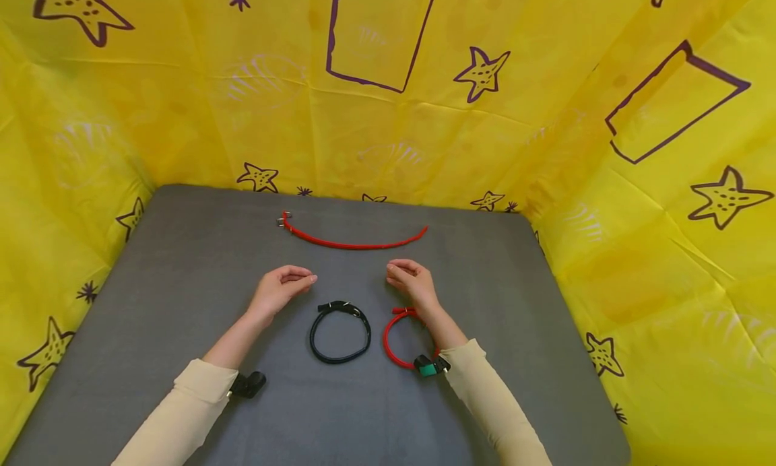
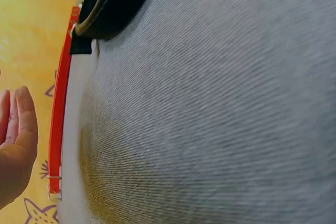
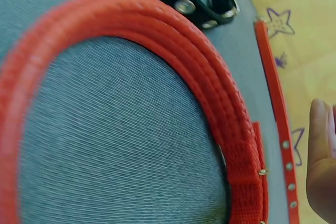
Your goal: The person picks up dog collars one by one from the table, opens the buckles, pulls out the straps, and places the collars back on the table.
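Three pet collars lie on the grey table. An unbuckled red collar [image 1: 351, 246] stretches in a shallow curve at the back, its metal buckle [image 1: 283, 220] at the left end. Nearer the middle, a black collar [image 1: 339, 361] forms a ring, and beside it lies a ringed red collar [image 1: 388, 345], partly covered by the right forearm. My left hand [image 1: 281, 291] hovers left of the black collar, fingers loosely bent and holding nothing. Beyond the ringed red collar is my right hand [image 1: 415, 284], also relaxed with nothing in it. Eyelets show along the straight red collar [image 3: 280, 103] in the right wrist view.
Yellow cloth walls [image 1: 364, 136] with drawn starfish close off the back and both sides of the grey table [image 1: 200, 250]. Black wrist cameras sit below both cuffs, the left camera [image 1: 248, 384] near the table and the right camera [image 1: 430, 365] overlapping the ringed red collar.
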Demonstrator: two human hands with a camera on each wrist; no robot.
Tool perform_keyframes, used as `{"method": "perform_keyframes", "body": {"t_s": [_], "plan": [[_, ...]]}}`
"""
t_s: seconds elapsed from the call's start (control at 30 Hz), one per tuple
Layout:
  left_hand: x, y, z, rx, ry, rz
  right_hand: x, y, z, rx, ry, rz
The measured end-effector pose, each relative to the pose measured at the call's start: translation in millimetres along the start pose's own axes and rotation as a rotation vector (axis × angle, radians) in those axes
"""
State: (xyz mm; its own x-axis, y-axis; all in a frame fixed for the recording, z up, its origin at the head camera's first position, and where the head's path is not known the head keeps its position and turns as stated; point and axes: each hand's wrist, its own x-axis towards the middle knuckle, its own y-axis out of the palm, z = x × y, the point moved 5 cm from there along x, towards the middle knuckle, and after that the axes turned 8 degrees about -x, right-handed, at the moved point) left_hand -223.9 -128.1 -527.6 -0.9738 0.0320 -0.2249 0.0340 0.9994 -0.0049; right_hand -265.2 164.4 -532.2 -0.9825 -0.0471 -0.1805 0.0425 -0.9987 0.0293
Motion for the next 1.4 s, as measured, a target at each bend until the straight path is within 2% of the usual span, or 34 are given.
{"method": "perform_keyframes", "body": {"t_s": [0.2, 0.33, 0.5, 0.63, 0.73, 0.9, 1.07, 1.23, 1.4], "plan": [[-17.3, 3.7, -1.8, 0.208, 0.092, -0.011, -14, 11.4, 0, -0.120, -0.007, 0.085], [-26.4, 7.1, -2.6, 0.291, 0.159, -0.018, -21, 17.9, 0, -0.193, -0.033, 0.143], [-35.8, 13.7, -0.2, 0.378, 0.230, -0.008, -30, 24.3, -2, -0.353, -0.075, 0.196], [-41.7, 18.5, 1.4, 0.431, 0.270, 0.004, -38, 29.7, -1, -0.539, -0.159, 0.219], [-44.6, 21.3, 2.5, 0.474, 0.292, 0.004, -43, 34.4, 1, -0.671, -0.257, 0.226], [-47.2, 26.0, 4.9, 0.552, 0.345, -0.008, -52, 44.0, 1, -0.786, -0.406, 0.282], [-49.0, 29.5, 8.2, 0.587, 0.363, -0.003, -57, 51.8, -1, -0.878, -0.510, 0.327], [-49.9, 31.5, 10.9, 0.580, 0.347, 0.001, -56, 55.2, -5, -0.961, -0.543, 0.312], [-50.4, 32.1, 14.4, 0.561, 0.308, -0.007, -56, 57.0, -8, -0.980, -0.559, 0.294]]}}
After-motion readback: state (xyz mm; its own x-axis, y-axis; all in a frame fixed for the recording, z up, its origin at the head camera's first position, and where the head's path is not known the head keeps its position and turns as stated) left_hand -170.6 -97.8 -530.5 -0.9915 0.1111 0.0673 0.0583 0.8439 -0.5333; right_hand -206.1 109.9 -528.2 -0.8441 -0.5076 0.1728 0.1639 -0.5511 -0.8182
